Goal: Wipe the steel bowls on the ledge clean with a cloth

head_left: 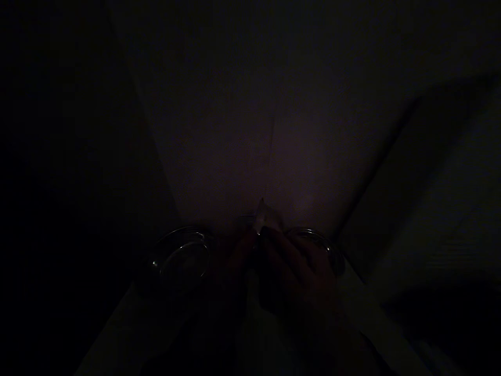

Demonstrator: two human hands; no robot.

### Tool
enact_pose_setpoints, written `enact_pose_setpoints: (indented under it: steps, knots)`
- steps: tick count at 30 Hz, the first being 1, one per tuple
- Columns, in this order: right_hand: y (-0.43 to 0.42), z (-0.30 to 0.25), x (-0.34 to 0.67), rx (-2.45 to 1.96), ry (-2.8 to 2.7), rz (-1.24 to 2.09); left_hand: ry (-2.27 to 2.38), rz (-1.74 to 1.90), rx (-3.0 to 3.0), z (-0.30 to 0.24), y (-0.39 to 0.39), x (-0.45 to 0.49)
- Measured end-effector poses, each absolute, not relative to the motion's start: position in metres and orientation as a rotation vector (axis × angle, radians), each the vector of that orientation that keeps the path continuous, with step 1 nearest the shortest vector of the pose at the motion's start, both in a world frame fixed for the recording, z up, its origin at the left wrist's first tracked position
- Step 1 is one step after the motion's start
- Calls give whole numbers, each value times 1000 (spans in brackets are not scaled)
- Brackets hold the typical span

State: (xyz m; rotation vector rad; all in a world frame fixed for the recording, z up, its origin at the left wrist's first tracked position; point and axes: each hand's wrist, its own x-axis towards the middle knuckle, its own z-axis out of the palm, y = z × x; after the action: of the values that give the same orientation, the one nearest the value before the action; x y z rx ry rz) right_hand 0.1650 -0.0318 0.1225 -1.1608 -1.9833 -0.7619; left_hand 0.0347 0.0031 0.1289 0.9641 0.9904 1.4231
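The view is very dark. At the lower middle, my right hand [303, 269] is closed, its fingers bent toward a small pale piece with a pointed tip [266, 215]. My left hand [234, 257] comes in from the other side, barely visible, its fingertips close together at the same piece. What the piece is cannot be made out. A shiny round bowl [183, 261] stands to the left of my left hand. Behind my right hand, a second shiny round dish [332, 253] is partly hidden by it.
The bowls stand on a pale surface [117, 324]. Behind it rises a flat wall [227, 156] with a vertical seam. At the right a dark slanted panel or edge [395, 172] borders the space. The left side is almost black.
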Motion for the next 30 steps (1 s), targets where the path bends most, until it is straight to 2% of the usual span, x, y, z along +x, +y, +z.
enact_pose_setpoints:
  steps: [10, 30]
  knots:
    - [-27, 128, 174, -1184, -1931, -747, 1025, 1299, 919, 130, 10, 41]
    - [-31, 123, 167, -1111, -1984, -727, 1067, 1329, 910, 143, 3, 37]
